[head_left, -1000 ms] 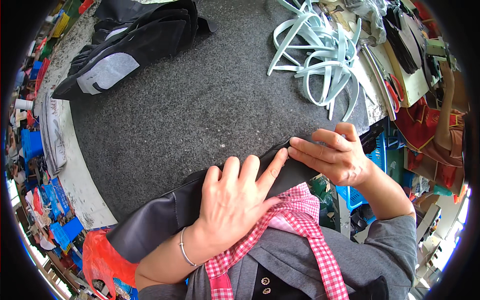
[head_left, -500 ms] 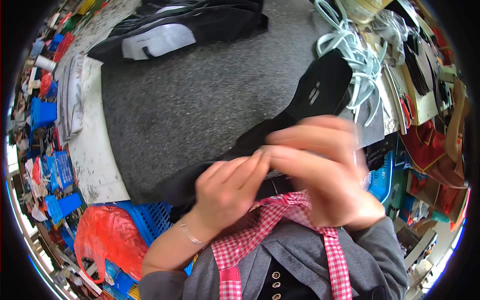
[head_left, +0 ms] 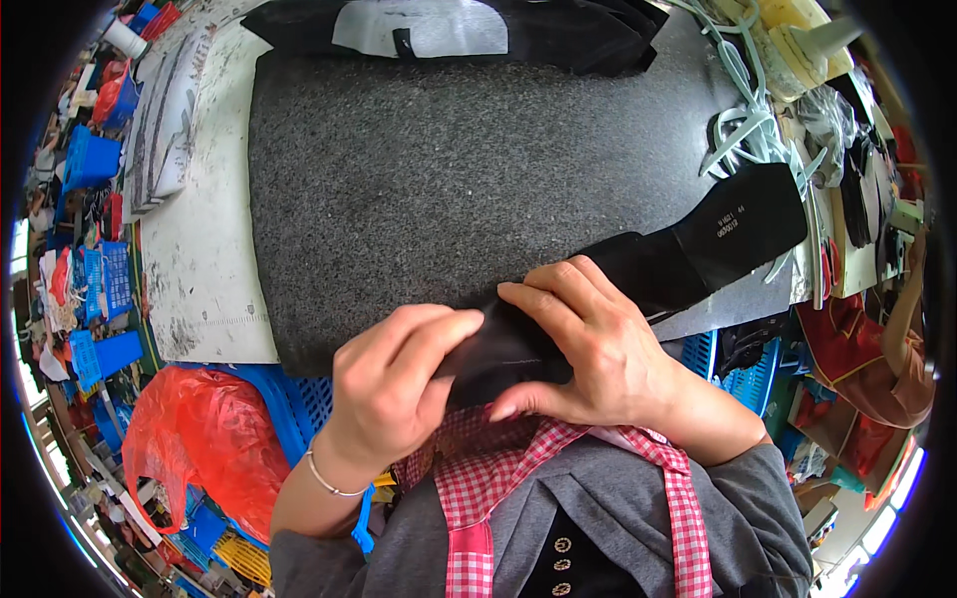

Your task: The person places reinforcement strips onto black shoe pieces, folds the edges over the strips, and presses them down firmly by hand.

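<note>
Both hands pinch a black leather strip [head_left: 638,279] at its near end: left hand [head_left: 394,384] fingers curled over it, right hand [head_left: 588,349] fingers flat on top, thumb beneath. The smooth strip runs right, widening, across a speckled grey mat [head_left: 449,169].

We record a worn white workbench [head_left: 204,269] at frame centre-left, bearing a dark grey speckled mat [head_left: 469,189]; black fabric pieces [head_left: 558,30] at top, pale green plastic straps [head_left: 743,140] upper right.
</note>
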A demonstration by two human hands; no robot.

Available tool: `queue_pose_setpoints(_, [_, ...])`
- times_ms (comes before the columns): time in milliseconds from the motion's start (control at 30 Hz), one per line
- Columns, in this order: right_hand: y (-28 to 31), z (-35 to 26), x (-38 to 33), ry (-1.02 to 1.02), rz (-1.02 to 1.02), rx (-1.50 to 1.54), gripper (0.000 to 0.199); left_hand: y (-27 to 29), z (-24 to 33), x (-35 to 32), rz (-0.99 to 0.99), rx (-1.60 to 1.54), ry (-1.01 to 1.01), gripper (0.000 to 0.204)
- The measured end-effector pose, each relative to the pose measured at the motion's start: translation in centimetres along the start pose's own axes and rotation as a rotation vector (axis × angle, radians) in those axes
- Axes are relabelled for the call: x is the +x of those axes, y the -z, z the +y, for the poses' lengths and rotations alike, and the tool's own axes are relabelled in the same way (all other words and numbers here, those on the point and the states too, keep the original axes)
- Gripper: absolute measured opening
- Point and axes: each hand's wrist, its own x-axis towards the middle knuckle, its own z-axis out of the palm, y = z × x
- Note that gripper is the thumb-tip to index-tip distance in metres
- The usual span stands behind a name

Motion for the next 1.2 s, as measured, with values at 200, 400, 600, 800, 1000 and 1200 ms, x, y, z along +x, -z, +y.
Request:
queue_pose_setpoints(200, [-0.5,0.4,0.1,-0.042,-0.029,-0.049,0.051,-0.7,1.8,3.3,-0.002,-0.099,0.181,0.037])
queue_pose_setpoints(400, [-1.1,0.4,0.6,-0.053,0.028,-0.091,0.044,-2.5,0.6,3.0,0.210,-0.049,0.227,0.046])
queue_pose_setpoints(600, [-2.7,1.5,-0.6,0.155,0.124,-0.262,0.045,-2.4,-1.5,2.8,0.096,-0.243,0.308,0.040])
queue_pose_setpoints(800, [-3.2,1.4,-0.5,0.122,0.170,-0.237,0.049,-0.7,-2.1,1.9,-0.015,-0.252,0.287,0.045])
queue_pose_setpoints(1000, [-2.9,1.2,-0.5,0.141,0.142,-0.265,0.051,-1.4,-1.7,2.8,0.023,-0.220,0.366,0.039])
queue_pose_setpoints(1200, [-3.2,0.9,-0.7,0.155,0.150,-0.308,0.051,-1.6,-2.7,2.8,0.060,-0.091,0.135,0.031])
